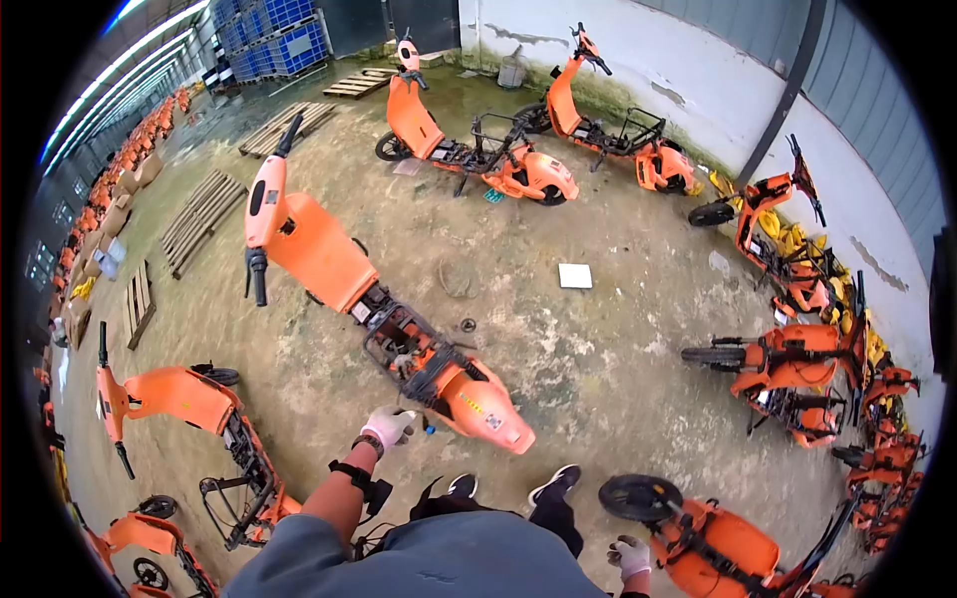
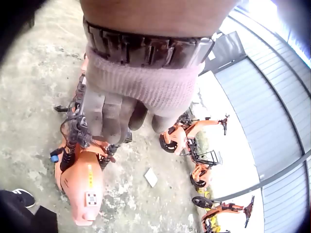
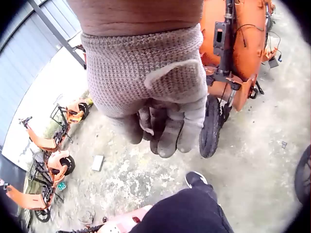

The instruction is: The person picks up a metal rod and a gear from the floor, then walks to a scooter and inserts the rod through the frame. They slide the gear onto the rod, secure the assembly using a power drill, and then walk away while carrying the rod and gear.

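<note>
My left hand [image 1: 390, 426], in a pale glove with dark-stained fingers, hovers beside the rear of an orange electric scooter [image 1: 317, 251]. In the left wrist view its loosely bent fingers [image 2: 112, 124] overlap the scooter's stripped frame and hold nothing. The seat is off, so the black frame and wiring [image 1: 404, 344] lie exposed ahead of the orange tail cover [image 1: 485, 407]. My gloved right hand [image 1: 629, 556] hangs low at my side, close to the front wheel [image 1: 641, 497] of another orange scooter. Its fingers [image 3: 167, 141] droop in a loose curl around nothing.
More partly stripped orange scooters stand around, including two by the back wall [image 1: 419, 120] and a row at right [image 1: 788, 359]. Wooden pallets [image 1: 202, 221] lie at left. A white square panel [image 1: 575, 276] and a small dark ring [image 1: 469, 325] lie on the concrete floor.
</note>
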The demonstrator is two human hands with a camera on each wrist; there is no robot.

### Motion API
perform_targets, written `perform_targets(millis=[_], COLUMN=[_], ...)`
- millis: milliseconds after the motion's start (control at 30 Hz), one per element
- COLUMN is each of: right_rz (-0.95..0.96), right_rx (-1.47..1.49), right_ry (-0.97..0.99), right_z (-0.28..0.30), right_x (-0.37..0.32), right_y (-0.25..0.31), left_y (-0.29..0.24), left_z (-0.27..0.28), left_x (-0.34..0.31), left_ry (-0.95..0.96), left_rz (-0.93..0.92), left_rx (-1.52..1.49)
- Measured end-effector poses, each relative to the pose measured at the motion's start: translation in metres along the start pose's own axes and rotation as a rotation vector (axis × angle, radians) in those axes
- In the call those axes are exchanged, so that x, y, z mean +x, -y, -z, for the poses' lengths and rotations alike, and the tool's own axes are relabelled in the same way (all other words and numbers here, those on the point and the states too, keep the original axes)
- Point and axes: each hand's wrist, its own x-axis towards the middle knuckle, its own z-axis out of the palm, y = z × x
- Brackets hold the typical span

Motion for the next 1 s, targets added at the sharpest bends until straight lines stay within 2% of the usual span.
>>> perform_targets(millis=[67, 133, 233, 267, 300, 367, 433, 500, 600, 733, 867, 967, 1000], right_rz=[0.015, 0.063, 0.184, -0.005, -0.04, 0.052, 0.124, 0.131, 0.24, 0.287, 0.273, 0.248, 0.157], right_rx=[-0.031, -0.068, -0.188, -0.057, -0.059, -0.279, -0.411, -0.289, -0.37, -0.483, -0.324, -0.228, -0.193], right_ry=[0.016, 0.025, 0.083, 0.077, 0.033, 0.113, 0.129, 0.096, 0.107, 0.138, 0.162, 0.12, 0.098], right_z=[0.014, 0.024, 0.07, 0.084, 0.088, 0.114, 0.132, 0.138, 0.151, 0.165, 0.188, 0.214, 0.222], right_x=[0.038, 0.075, 0.143, 0.16, 0.162, 0.199, 0.214, 0.221, 0.259, 0.304, 0.34, 0.369, 0.377], right_y=[0.029, 0.065, 0.106, 0.123, 0.157, 0.192, 0.248, 0.3, 0.346, 0.382, 0.401, 0.392, 0.39], left_y=[-0.025, -0.034, -0.017, -0.035, -0.055, -0.077, -0.091, -0.109, -0.132, -0.122, -0.144, -0.189, -0.212], left_z=[-0.032, -0.067, -0.128, -0.152, -0.172, -0.207, -0.233, -0.25, -0.261, -0.269, -0.293, -0.31, -0.318], left_x=[0.009, 0.014, 0.043, 0.039, 0.028, 0.033, 0.038, 0.041, 0.046, 0.07, 0.098, 0.139, 0.154], left_ry=[-0.031, -0.042, -0.095, -0.077, -0.062, 0.021, 0.034, 0.012, -0.076, -0.179, -0.178, -0.148, -0.198], left_rz=[0.056, 0.0, 0.072, 0.114, 0.162, 0.216, 0.147, 0.11, 0.127, 0.242, 0.41, 0.374, 0.322], left_rx=[0.028, -0.059, -0.272, -0.236, -0.195, -0.071, -0.008, 0.016, 0.016, -0.039, 0.046, 0.052, 0.005])
